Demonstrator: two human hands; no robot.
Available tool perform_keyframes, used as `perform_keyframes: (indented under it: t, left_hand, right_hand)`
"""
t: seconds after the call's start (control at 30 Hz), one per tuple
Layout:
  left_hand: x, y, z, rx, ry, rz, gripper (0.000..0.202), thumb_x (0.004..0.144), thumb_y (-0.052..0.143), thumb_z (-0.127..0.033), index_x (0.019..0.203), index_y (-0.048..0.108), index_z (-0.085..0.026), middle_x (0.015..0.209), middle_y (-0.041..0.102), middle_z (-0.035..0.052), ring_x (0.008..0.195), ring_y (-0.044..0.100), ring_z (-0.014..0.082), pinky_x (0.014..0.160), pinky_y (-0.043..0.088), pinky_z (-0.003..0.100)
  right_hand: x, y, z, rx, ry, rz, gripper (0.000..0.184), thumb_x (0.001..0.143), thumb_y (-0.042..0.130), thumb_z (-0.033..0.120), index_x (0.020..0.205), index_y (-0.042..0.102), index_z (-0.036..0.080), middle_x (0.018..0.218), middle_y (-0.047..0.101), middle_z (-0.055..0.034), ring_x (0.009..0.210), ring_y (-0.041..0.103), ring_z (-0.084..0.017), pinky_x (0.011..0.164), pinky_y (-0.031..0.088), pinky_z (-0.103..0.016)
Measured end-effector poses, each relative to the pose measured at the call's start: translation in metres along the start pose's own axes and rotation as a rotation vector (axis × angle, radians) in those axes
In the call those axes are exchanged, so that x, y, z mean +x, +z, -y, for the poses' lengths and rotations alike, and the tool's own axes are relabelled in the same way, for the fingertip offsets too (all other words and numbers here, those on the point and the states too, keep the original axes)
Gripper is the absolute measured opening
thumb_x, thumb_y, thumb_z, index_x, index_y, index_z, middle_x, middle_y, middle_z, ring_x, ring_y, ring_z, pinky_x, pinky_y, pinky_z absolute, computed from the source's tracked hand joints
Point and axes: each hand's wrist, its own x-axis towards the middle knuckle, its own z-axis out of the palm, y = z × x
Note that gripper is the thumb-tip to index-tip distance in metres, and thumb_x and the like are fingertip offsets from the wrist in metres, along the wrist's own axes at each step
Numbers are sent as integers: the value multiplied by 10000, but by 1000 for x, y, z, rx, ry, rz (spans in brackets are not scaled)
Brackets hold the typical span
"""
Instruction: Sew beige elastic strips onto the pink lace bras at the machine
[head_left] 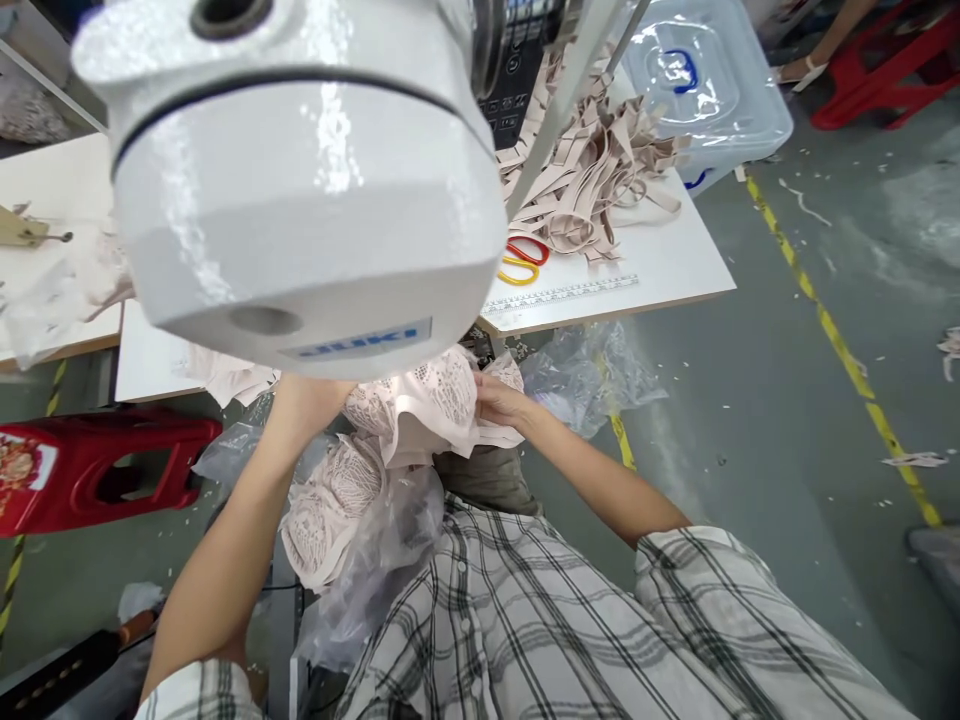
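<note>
A pale pink lace bra (431, 405) lies below the head of a white sewing machine (315, 220). At its right edge my right hand (501, 402) pinches the fabric, fingers closed. My left hand (319, 402) reaches under the machine head at the bra's left side. The machine hides its fingers, so their grip does not show. More lace bra cups (334, 510) hang lower left, beside a clear plastic bag (390, 570) on my lap. Another piece of pink lace fabric (229, 375) rests on the table's left part.
Beige fabric strips (585, 180) are heaped on the white table (675, 260), near scissors (523, 260) with red and yellow handles and a printed ruler (570, 293). A clear lidded box (705, 90) stands behind. A red stool (105, 470) is at left; plastic film (592, 375) hangs right.
</note>
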Motion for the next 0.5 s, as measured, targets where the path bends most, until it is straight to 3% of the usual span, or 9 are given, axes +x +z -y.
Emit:
perform_keyframes:
  t: [0.13,0.3,0.4,0.5]
  left_hand:
    - [0,0,-12,-42,6,7,213,826,665,-410,870,641,-204,912,749,70,1030,676,271,982,547,378]
    - [-4,1,-9,-32,47,13,125,863,572,-288,796,631,-200,878,745,58,956,692,253,973,532,378]
    - [-19,-2,-9,51,14,-124,106,881,575,-269,876,645,-191,902,730,63,930,687,243,909,540,368]
    - [-43,-1,-29,145,28,-320,69,899,606,-235,945,632,-190,895,704,45,843,678,197,775,548,309]
  right_hand:
    - [-5,-7,9,33,-117,-140,485,656,879,487,1017,696,220,973,790,-54,984,737,-252,888,587,-373]
    - [-17,-10,35,31,-188,-259,478,585,920,415,950,692,207,876,769,-16,798,720,-181,781,580,-304]
    - [-31,-10,61,-54,-270,-319,503,591,915,441,974,692,204,858,753,-25,775,705,-188,767,575,-319]
    - [-51,0,90,-147,-425,-386,442,622,910,471,922,695,228,815,735,-12,742,687,-188,737,571,-330]
